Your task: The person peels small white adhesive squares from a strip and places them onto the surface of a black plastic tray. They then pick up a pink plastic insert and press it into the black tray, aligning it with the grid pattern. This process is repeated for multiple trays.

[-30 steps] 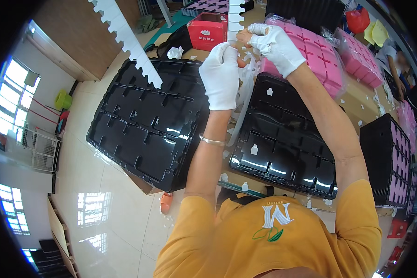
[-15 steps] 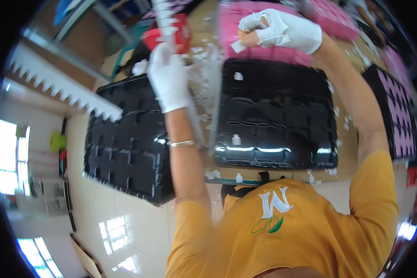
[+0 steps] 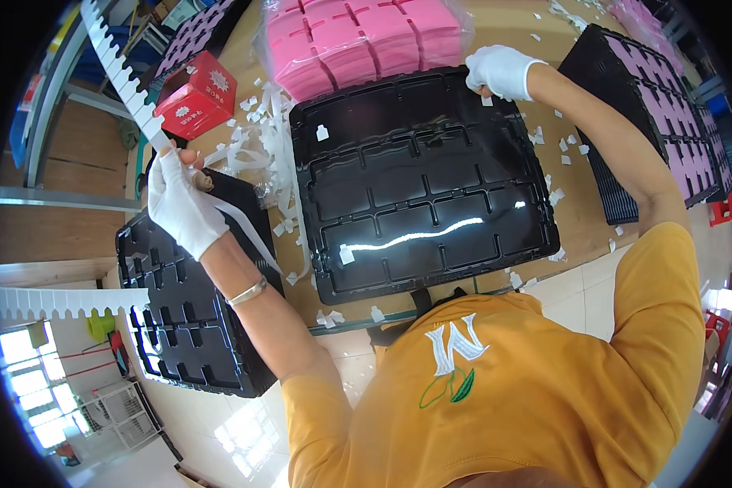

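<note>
My left hand (image 3: 180, 199), in a white glove with bare fingertips, is closed on a long white strip (image 3: 126, 77) with a notched edge. It is left of a black plastic tray (image 3: 398, 191) with shallow compartments. At the tray's far right corner is my right hand (image 3: 503, 73), gloved too, its fingers bent together around a small white tab (image 3: 486, 102). The tab shows just under the fingertips; whether it touches the tray I cannot tell. Two similar tabs lie on the tray, one far left (image 3: 322, 132) and one near left (image 3: 347, 254).
Pink foam sheets (image 3: 366, 41) in clear plastic stand behind the tray. A red box (image 3: 195, 96) is at the far left. Black trays are stacked at left (image 3: 199, 301) and right (image 3: 626, 122). White scraps (image 3: 260, 150) litter the brown table. Another notched strip (image 3: 69, 302) hangs at lower left.
My right hand has come from above the pink foam to the tray's far right corner, bringing the tab. My left hand is now farther left with the strip. The whole view has shifted.
</note>
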`<act>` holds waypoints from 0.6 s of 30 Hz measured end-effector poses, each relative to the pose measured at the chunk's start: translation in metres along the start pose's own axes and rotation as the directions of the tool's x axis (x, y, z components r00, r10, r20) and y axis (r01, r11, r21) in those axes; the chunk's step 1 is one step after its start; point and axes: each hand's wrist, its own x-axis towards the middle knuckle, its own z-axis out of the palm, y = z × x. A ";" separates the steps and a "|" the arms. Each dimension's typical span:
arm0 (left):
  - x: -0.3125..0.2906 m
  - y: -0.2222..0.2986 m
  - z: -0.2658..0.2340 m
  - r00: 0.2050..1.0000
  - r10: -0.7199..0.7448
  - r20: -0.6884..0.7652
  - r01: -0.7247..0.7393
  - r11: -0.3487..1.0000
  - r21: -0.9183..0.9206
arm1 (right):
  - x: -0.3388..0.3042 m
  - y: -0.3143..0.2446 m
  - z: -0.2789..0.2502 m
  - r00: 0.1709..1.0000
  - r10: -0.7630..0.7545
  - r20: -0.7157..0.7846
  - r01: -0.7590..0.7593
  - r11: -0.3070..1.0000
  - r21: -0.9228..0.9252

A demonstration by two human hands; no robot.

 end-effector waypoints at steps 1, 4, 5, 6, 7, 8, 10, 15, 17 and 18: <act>0.000 0.000 0.001 1.000 0.006 0.013 -0.006 1.000 0.025 | -0.001 0.004 0.004 0.996 0.083 0.040 -0.085 0.995 0.048; -0.001 0.000 0.003 1.000 0.001 0.026 -0.002 1.000 0.029 | -0.001 0.006 0.006 0.968 0.233 0.089 -0.243 0.961 0.131; -0.001 0.000 0.003 1.000 0.009 0.030 -0.009 1.000 0.025 | -0.001 0.012 0.013 0.972 0.230 0.048 -0.234 0.963 0.130; -0.004 0.001 0.005 1.000 0.011 0.024 -0.011 1.000 0.025 | -0.003 0.018 0.018 0.974 0.226 0.006 -0.225 0.967 0.123; -0.005 0.002 0.007 1.000 0.007 0.024 -0.007 1.000 0.007 | -0.003 0.020 0.023 0.976 0.218 -0.005 -0.215 0.967 0.140; -0.006 0.002 0.008 1.000 0.003 0.021 -0.003 1.000 -0.010 | -0.001 0.021 0.029 0.978 0.207 -0.017 -0.202 0.967 0.156; -0.004 0.002 0.001 0.999 0.017 0.028 -0.017 1.000 -0.012 | 0.005 0.018 0.025 0.975 0.221 0.018 -0.221 0.958 0.181; 0.003 -0.012 0.003 0.974 0.185 0.132 -0.204 0.967 0.151 | 0.018 0.002 -0.009 0.909 0.320 0.268 -0.294 0.947 -0.133; -0.008 0.009 0.009 0.995 0.005 0.103 -0.003 1.000 -0.016 | 0.039 -0.037 -0.036 0.935 0.282 0.217 -0.263 0.958 -0.112; -0.009 0.010 0.003 0.993 0.027 0.111 -0.024 0.999 -0.025 | 0.052 -0.065 -0.051 0.993 0.116 -0.034 -0.113 0.991 0.073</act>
